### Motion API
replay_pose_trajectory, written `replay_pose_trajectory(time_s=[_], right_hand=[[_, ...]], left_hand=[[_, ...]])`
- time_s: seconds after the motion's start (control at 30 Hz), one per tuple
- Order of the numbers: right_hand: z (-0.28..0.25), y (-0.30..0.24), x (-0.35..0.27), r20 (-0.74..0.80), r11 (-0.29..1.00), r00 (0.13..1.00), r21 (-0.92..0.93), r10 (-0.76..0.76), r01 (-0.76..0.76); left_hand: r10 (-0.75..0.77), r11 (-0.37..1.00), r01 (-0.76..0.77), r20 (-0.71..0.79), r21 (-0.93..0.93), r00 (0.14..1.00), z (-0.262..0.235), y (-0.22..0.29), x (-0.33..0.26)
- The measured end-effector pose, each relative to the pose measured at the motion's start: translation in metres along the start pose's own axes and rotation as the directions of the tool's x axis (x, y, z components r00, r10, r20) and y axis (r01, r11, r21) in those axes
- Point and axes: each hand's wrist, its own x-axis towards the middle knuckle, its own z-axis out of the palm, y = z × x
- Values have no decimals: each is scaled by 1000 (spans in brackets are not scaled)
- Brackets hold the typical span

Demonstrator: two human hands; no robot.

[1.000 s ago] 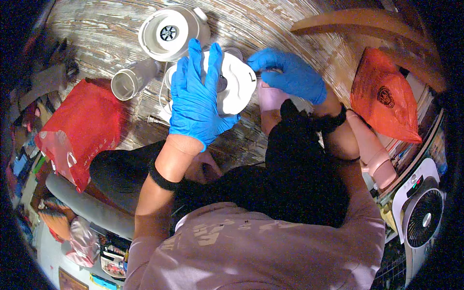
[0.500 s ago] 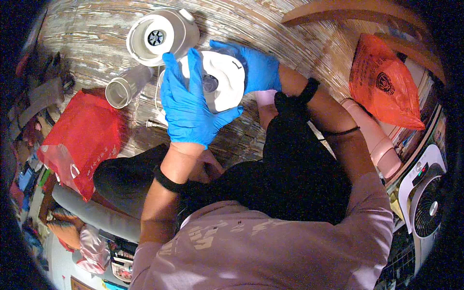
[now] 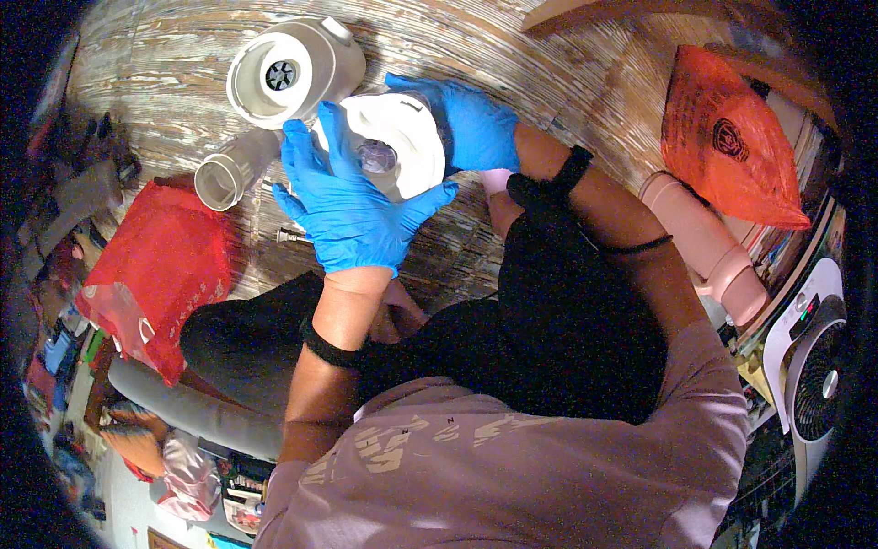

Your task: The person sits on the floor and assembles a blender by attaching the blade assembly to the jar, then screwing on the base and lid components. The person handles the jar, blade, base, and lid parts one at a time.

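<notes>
A white, rounded lid-like piece with a clear round middle (image 3: 401,137), which looks like the top of a blender jar, is between my two blue-gloved hands. My right hand (image 3: 476,123) wraps its right side, with the fingers partly hidden behind it. My left hand (image 3: 352,210) lies along its near left edge, fingers spread and stretched, thumb out beside the near rim. Just beyond my left fingertips lies a white blender base (image 3: 251,82) on its side, its dark drive socket facing me. A clear cylindrical cup (image 3: 236,169) lies left of that hand.
A power plug (image 3: 291,236) lies on the wood-patterned floor (image 3: 448,238). To the left is a red bag (image 3: 174,256). On the right are an orange-red plastic bag (image 3: 732,137), a pink bottle (image 3: 700,238) and a fan (image 3: 819,375). My dark-clothed legs (image 3: 576,311) are close below my hands.
The white piece has shifted slightly left and tilted, with my right hand still around it. My left fingers have moved left and spread wider. The whole view has shifted a little.
</notes>
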Motion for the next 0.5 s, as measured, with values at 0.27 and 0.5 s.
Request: replay_pose_trajectory(time_s=[0.27,0.5], right_hand=[[4,2,-5,-12,999,1000,-46,-5,5],[11,16,1,33,990,990,-40,-135,136]], left_hand=[[102,902,-95,-7,-422,995,-8,-19,3],[210,960,-207,-4,-189,978,-14,-4,12]])
